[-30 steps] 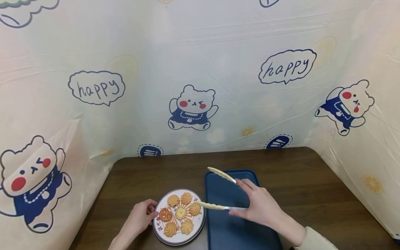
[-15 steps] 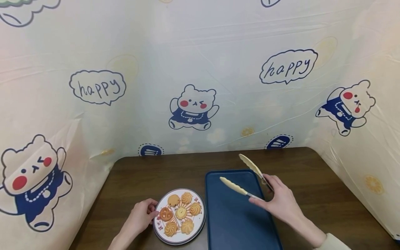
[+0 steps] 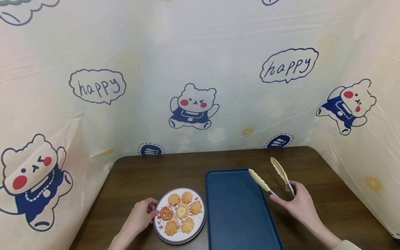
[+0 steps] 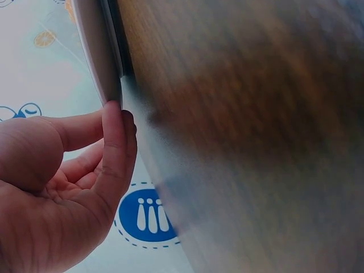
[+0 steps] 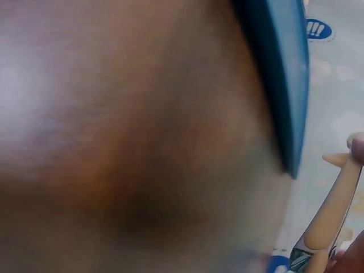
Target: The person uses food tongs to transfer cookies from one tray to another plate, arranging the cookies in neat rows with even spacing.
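My left hand [image 3: 139, 215] pinches the left rim of a round white plate [image 3: 196, 222] with a dark edge. In the left wrist view my thumb and fingers meet at the rim of the plate [image 4: 94, 45]. A double edge shows at the plate's lower side. Several golden cookies [image 3: 188, 225], swirled and round, and a pretzel-shaped one [image 3: 166, 213] lie on it. My right hand [image 3: 301, 206] holds metal tongs with cream tips [image 3: 279, 169], spread apart with nothing between them. They are above the right edge of a dark blue tray [image 3: 235, 208].
The tray, also in the right wrist view as a blue edge [image 5: 287, 85], lies just right of the plate. Both are on a dark wooden table [image 3: 156, 173]. A bear-printed cloth [image 3: 237, 52] hangs behind and at both sides. The right wrist view is largely blurred.
My right hand has moved right with the spread tongs, from beside the cookies, across the tray, to its right edge. My left hand and the plate stay in place.
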### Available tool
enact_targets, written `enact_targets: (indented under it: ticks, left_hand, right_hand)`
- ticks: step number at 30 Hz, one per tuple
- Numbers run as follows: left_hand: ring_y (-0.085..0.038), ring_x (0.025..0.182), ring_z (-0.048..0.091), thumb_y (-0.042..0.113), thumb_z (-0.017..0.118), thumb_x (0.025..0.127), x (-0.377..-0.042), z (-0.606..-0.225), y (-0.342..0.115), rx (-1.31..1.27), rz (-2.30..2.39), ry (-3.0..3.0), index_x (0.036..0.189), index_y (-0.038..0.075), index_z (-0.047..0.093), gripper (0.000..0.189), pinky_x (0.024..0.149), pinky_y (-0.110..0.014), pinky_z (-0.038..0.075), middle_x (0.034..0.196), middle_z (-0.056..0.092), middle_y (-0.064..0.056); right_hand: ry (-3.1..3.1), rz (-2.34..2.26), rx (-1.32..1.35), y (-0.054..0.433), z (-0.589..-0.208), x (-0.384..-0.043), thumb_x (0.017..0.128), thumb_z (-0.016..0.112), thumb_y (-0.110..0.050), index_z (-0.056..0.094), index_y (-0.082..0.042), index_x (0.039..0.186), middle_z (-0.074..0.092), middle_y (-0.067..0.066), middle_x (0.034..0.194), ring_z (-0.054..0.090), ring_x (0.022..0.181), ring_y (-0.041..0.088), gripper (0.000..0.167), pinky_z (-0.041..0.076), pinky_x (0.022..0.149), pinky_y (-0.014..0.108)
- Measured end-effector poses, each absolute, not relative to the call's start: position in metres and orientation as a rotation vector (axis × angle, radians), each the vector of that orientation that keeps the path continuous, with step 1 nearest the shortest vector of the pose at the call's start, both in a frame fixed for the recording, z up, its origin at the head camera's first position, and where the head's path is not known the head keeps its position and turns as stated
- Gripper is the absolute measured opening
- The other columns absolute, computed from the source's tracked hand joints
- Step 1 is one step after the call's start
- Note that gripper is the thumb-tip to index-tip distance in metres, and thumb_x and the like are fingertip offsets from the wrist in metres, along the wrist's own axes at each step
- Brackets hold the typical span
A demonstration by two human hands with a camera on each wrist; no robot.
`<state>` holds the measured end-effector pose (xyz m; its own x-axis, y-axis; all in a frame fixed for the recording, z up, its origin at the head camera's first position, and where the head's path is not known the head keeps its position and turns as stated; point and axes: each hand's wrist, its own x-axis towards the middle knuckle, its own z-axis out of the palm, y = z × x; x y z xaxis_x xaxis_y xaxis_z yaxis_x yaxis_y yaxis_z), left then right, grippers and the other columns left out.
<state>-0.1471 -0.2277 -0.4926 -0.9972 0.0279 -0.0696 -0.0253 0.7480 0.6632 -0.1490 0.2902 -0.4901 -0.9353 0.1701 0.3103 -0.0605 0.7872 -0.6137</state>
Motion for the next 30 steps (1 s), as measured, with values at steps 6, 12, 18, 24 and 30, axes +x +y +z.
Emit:
enact_targets:
  ticks: [6, 12, 18, 24, 30]
  left_hand:
    - [-0.014, 0.062, 0.054, -0.003, 0.074, 0.085, -0.148, -0.492, -0.227, -0.002, 1.1, 2.853, 0.107, -0.007, 0.065, 0.024, 0.05, -0.026, 0.051, 0.077, 0.054, -0.003]
    - [-0.014, 0.063, 0.054, -0.003, 0.075, 0.085, -0.148, -0.491, -0.228, -0.007, 1.08, 2.848, 0.108, -0.007, 0.065, 0.025, 0.05, -0.026, 0.051, 0.078, 0.054, -0.004]
    - [-0.015, 0.064, 0.054, -0.004, 0.075, 0.085, -0.148, -0.492, -0.228, -0.015, 1.083, 2.843, 0.108, -0.006, 0.065, 0.025, 0.05, -0.026, 0.052, 0.078, 0.054, -0.004]
    - [-0.015, 0.065, 0.054, -0.003, 0.075, 0.084, -0.148, -0.491, -0.228, -0.021, 1.085, 2.847, 0.107, -0.006, 0.066, 0.025, 0.051, -0.026, 0.052, 0.078, 0.054, -0.004]
    - [-0.015, 0.066, 0.055, -0.004, 0.075, 0.084, -0.148, -0.492, -0.228, 0.002, 1.083, 2.86, 0.106, -0.006, 0.066, 0.024, 0.05, -0.026, 0.052, 0.078, 0.055, -0.004]
  right_hand:
    - [-2.661, 1.032, -0.23, 0.296, -0.502, -0.141, 0.07, 0.088, -0.05, 0.047, 0.01, 0.125, 0.056, 0.023, 0.11, 0.055, 0.098, 0.035, 0.092, 0.042, 0.079, 0.045]
    - [-2.711, 1.083, -0.298, 0.3, -0.509, -0.137, 0.072, 0.086, -0.053, 0.042, 0.014, 0.127, 0.053, 0.027, 0.114, 0.053, 0.1, 0.038, 0.097, 0.043, 0.082, 0.049]
    - [-2.714, 1.031, -0.3, 0.302, -0.514, -0.136, 0.071, 0.087, -0.051, 0.043, 0.015, 0.124, 0.053, 0.028, 0.11, 0.054, 0.098, 0.038, 0.095, 0.044, 0.082, 0.049]
    - [-2.742, 1.005, -0.281, 0.303, -0.513, -0.135, 0.073, 0.085, -0.053, 0.041, 0.016, 0.126, 0.051, 0.03, 0.112, 0.053, 0.1, 0.041, 0.098, 0.043, 0.083, 0.054]
    - [-2.751, 0.954, -0.237, 0.305, -0.515, -0.131, 0.073, 0.084, -0.053, 0.04, 0.017, 0.13, 0.049, 0.032, 0.115, 0.05, 0.104, 0.045, 0.1, 0.043, 0.085, 0.058]
